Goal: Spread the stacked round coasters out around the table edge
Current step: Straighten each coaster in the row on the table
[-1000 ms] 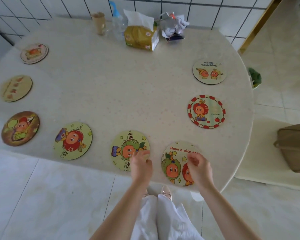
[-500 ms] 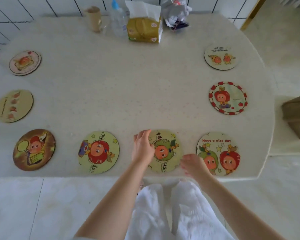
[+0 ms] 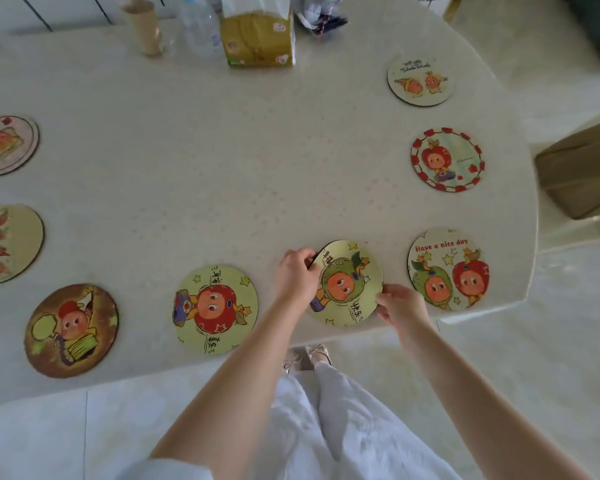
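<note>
- I am seeing both hands gripping one round coaster, the green-hooded coaster (image 3: 347, 284), at the near edge of the table (image 3: 222, 174).
- The left hand (image 3: 297, 277) is pinching the coaster's upper-left rim, fingers curled over the edge; that side seems to be lifting slightly off the surface, though I cannot tell for sure.
- The right hand (image 3: 400, 304) is closing on the lower-right rim, fingertips touching the edge.
- The coaster is sitting between the two hands, with its near rim just beside the table edge.
- The red-hooded coaster (image 3: 215, 310) is lying to its left, and the "Have a nice day" coaster (image 3: 447, 270) to its right, both apart from it.
- Five other coasters are lying flat, spread along the left and right table edges.
</note>
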A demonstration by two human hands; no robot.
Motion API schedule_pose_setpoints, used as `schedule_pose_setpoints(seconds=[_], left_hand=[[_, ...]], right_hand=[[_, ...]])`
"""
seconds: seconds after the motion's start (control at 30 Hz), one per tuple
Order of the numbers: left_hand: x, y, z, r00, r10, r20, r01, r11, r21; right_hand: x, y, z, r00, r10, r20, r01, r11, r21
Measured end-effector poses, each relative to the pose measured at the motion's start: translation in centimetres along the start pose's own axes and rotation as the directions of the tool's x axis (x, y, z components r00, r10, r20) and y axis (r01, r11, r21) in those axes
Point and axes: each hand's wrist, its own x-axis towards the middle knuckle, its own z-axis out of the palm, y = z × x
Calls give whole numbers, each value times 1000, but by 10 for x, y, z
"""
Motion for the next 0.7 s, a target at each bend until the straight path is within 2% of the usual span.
schedule_pose_setpoints(seconds=[0.13, 0.3, 0.37, 0.47, 0.7], left_hand=[[-14, -12, -16, 997, -79, -15, 74, 977, -199], [-37, -29, -11, 941, -310, 136, 338, 862, -378], [-45, -32, -4, 930, -348, 119, 367, 851, -376], [-52, -32, 2, 936, -352, 24, 342, 886, -314], [-52, -30, -1, 944, -326, -50, 309, 928, -210]], right_hand=[[1, -22, 2, 987, -147, 68, 151, 987, -52], [13, -49, 1, 939, -306, 153, 341, 885, -318], [19, -57, 6, 918, -341, 200, 395, 825, -404], [27, -61, 12, 908, -336, 251, 418, 770, -481], [43, -59, 17, 890, -359, 281, 456, 718, -526]])
